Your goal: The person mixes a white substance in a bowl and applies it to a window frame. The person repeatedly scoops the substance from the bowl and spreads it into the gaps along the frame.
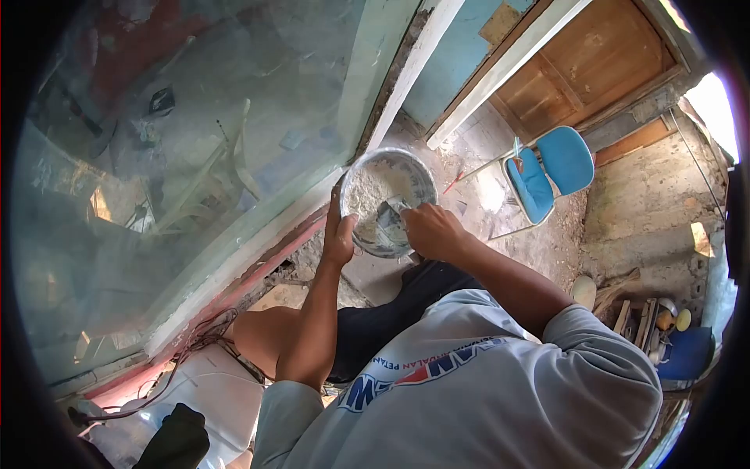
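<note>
A round metal bowl [423, 177] holds a pale, lumpy powder or paste [378, 184]. My left hand [340, 231] grips the bowl's left side, with the thumb over the rim and the fingers on the outer wall. Closed around the handle of a scraper, my right hand [432, 231] is over the bowl's right edge. The scraper's flat grey blade [387, 220] dips into the pale material near the bowl's lower side. Most of the handle is hidden in my fist.
A large glass pane [195, 156] in a worn frame runs along the left. Ahead stands a blue folding chair [534, 184] with small items on its seat. Cables [205, 334] and a white plastic container [223, 391] lie lower left. A blue bucket [687, 352] is at right.
</note>
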The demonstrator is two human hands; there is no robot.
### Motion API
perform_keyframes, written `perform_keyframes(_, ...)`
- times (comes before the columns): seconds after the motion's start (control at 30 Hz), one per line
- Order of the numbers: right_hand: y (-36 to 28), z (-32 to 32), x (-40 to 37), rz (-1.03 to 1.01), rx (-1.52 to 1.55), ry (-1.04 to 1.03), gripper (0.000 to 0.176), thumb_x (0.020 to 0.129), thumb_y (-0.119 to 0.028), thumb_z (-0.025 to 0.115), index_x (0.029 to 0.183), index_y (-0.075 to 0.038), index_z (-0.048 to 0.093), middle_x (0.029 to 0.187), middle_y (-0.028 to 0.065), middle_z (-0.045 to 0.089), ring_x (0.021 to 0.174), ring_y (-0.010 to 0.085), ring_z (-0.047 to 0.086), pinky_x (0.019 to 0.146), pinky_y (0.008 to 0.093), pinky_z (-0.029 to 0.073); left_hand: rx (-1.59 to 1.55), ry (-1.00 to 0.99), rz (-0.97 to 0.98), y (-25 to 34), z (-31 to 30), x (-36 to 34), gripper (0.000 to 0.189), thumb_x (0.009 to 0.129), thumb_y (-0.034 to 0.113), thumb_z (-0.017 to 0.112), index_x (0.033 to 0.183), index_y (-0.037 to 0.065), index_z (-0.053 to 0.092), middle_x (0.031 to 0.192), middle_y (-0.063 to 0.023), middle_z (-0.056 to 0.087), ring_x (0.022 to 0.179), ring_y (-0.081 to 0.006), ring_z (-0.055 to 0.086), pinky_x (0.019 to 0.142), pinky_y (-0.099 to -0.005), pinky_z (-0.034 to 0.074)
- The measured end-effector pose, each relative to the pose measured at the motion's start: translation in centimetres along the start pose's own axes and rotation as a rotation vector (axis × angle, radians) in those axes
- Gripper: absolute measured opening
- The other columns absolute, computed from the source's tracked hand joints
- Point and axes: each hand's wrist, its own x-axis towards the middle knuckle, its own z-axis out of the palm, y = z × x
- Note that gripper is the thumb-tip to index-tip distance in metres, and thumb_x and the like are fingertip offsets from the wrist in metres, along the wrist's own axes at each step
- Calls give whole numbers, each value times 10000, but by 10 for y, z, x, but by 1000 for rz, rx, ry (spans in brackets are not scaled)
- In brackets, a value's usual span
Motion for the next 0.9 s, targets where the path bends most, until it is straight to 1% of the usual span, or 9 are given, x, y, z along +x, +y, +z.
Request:
perform_keyframes(0.13, 24, 19, 9, -74, 30, -25, 167, 836, -65, 544, 833, 32, 679, 888, 245, 700, 833, 438, 697, 755, 516, 558, 56, -18, 56, -12, 3, -12, 646, 913, 130, 440, 1523, -29, 298, 1548, -190, 357, 1437, -293, 330, 1179, -364, 237)
perform_keyframes(0.23, 56, 9, 20, -727, -392, -35, 166, 805, -100, 591, 761, 4, 713, 954, 216, 709, 933, 372, 690, 840, 437, 543, -91, 15, 187, -12, 12, -3, 613, 955, 198, 443, 1512, -26, 323, 1537, -177, 372, 1424, -283, 349, 1175, -385, 253)
perform_keyframes(0.27, 22, -43, -7, -189, 26, -261, 182, 804, -103, 619, 892, 12, 730, 986, 209, 705, 988, 344, 677, 865, 411, 528, -109, 21, 205, -7, 13, 0, 643, 940, 235, 455, 1513, -23, 315, 1516, -177, 388, 1419, -280, 355, 1173, -388, 256)
perform_keyframes(0.4, 30, -108, -35, -297, 224, 32, 360, 810, -94, 645, 1158, -13, 688, 1016, 230, 698, 949, 392, 675, 864, 447, 526, -89, 29, 63, 0, 8, 8, 675, 848, 186, 438, 1482, -22, 342, 1460, -173, 428, 1373, -288, 399, 1161, -383, 276)
perform_keyframes(0.47, 16, -155, -55, -430, 102, 365, 363, 780, -80, 655, 1134, -16, 703, 1075, 230, 697, 941, 393, 677, 862, 449, 536, -133, 9, 45, 8, 9, 12, 676, 829, 165, 426, 1475, -19, 354, 1450, -175, 435, 1363, -285, 405, 1159, -378, 279)
perform_keyframes(0.5, 13, -173, -60, -495, -31, 542, 374, 815, -96, 661, 1187, -59, 684, 863, 195, 684, 784, 380, 661, 739, 461, 530, -133, -9, 37, 11, 8, 12, 677, 830, 166, 429, 1477, -17, 351, 1450, -176, 435, 1365, -282, 404, 1160, -377, 278)
perform_keyframes(0.57, -14, -214, -77, -215, -397, 576, 450, 819, -121, 635, 1267, -93, 648, 988, 161, 688, 799, 373, 684, 719, 458, 568, -112, -9, 65, 6, 4, 15, 685, 829, 156, 427, 1487, -14, 336, 1457, -177, 427, 1372, -282, 393, 1163, -378, 273)
perform_keyframes(0.77, -33, -246, -47, -108, -726, 675, 393, 897, -177, 580, 1285, -140, 625, 984, 119, 646, 718, 325, 693, 612, 460, 575, -129, -55, -2, 11, 3, 17, 723, 805, 124, 438, 1503, -12, 306, 1476, -174, 403, 1385, -287, 369, 1175, -385, 253)
perform_keyframes(0.9, -35, -247, -34, -71, -868, 799, 286, 905, -90, 545, 1167, -52, 655, 1045, 143, 655, 722, 315, 714, 538, 427, 565, -114, -48, 21, 16, 1, 17, 692, 837, 166, 436, 1497, -8, 321, 1480, -177, 417, 1399, -279, 366, 1178, -372, 251)
